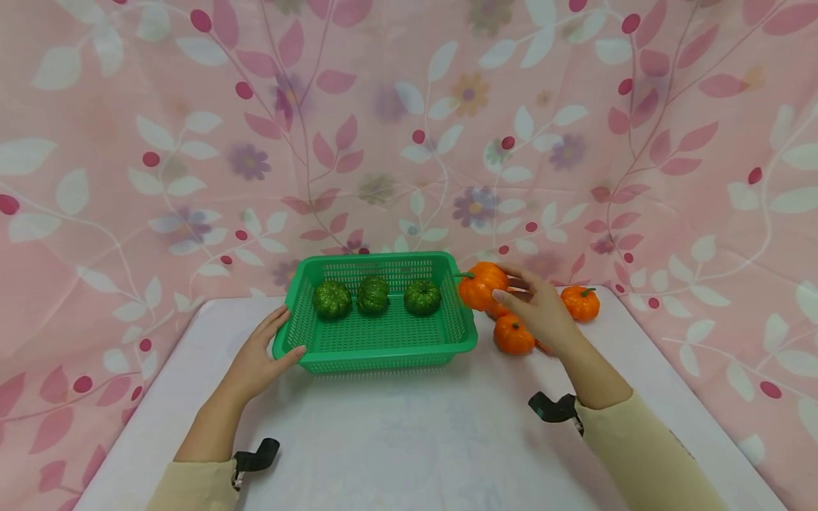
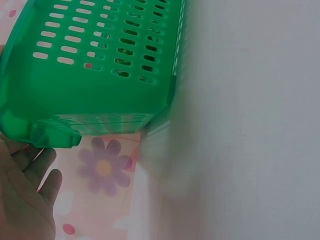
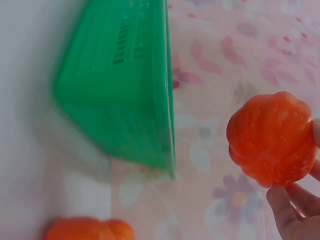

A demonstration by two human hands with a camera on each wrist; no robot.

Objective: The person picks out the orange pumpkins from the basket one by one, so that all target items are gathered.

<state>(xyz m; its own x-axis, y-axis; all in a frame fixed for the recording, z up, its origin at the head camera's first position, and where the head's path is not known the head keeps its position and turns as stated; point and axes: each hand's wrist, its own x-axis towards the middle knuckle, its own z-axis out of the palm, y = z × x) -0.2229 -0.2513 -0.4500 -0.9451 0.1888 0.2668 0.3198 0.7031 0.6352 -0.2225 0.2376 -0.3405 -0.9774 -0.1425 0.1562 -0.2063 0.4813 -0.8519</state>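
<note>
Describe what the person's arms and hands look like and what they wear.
Both hands are bare: left hand, right hand. Each forearm ends in a pale cream long sleeve pushed back from the wrist. A small black strap-like mount sits at each wrist. No rings or markings show.

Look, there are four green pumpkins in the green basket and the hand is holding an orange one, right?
Not quite. The green basket holds three green pumpkins, not four; the head view shows them in a row. The right hand does hold an orange pumpkin.
</note>
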